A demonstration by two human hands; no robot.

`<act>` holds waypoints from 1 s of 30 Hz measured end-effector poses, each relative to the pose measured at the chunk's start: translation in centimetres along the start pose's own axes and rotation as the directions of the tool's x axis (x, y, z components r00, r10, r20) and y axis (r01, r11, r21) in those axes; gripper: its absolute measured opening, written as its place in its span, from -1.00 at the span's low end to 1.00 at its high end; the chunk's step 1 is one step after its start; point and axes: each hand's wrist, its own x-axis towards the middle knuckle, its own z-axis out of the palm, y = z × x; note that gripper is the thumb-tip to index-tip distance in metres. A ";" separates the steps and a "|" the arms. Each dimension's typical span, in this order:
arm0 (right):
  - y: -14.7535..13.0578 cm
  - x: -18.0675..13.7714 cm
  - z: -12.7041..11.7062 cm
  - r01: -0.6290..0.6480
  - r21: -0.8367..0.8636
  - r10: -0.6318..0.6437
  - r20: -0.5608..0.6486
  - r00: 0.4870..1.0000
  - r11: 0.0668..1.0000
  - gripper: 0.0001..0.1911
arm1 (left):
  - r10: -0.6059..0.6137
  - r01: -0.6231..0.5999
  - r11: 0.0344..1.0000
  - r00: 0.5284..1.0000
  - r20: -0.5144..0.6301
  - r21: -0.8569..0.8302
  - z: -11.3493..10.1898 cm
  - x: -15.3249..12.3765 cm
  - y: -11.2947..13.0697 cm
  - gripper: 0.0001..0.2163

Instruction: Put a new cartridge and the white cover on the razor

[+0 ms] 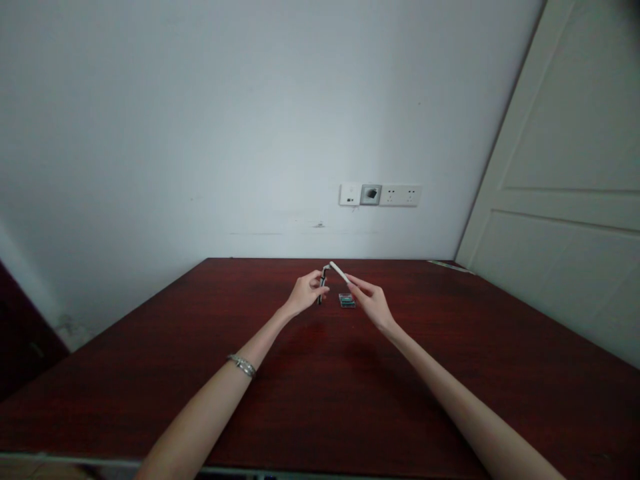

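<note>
My left hand (307,293) is closed on a slim dark handle (322,283) that stands nearly upright and has a pale, bent top end. My right hand (371,300) pinches the lower end of a thin white stick (339,271), which slants up to the left. The tips of the stick and handle meet above the table; whether they are joined I cannot tell. Between my hands, a small clear case (347,301) with something greenish inside lies on the tabletop.
The dark red wooden table (310,393) reaches back to a pale wall (250,133). Wall sockets (400,195) are set above its far edge. A white panelled door (565,173) stands along the right side. A silver bracelet (243,365) circles my left forearm.
</note>
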 end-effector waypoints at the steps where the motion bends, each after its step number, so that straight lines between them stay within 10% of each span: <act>1: 0.4 0.2 -0.2 -0.023 0.008 0.023 -0.026 0.999 1.000 -0.45 | -0.004 0.004 1.000 1.000 0.000 -0.019 0.0 0.0 0.1 -0.78; 15: 2.4 1.5 -2.5 -0.209 0.113 0.220 -0.102 0.970 0.971 -0.56 | -0.024 0.019 0.997 0.997 -0.073 -0.074 -0.9 0.3 -0.6 -0.75; 21: 3.1 1.0 -4.3 0.164 -0.361 -0.098 0.193 0.976 0.918 -0.73 | -0.078 0.069 0.994 0.991 -0.108 -0.087 -1.4 0.4 0.0 -0.73; 30: 5.1 -0.5 -3.6 0.315 -0.434 -0.102 0.447 0.889 0.844 -0.78 | -0.167 0.148 0.980 0.976 -0.141 -0.134 -1.7 0.1 1.6 -0.73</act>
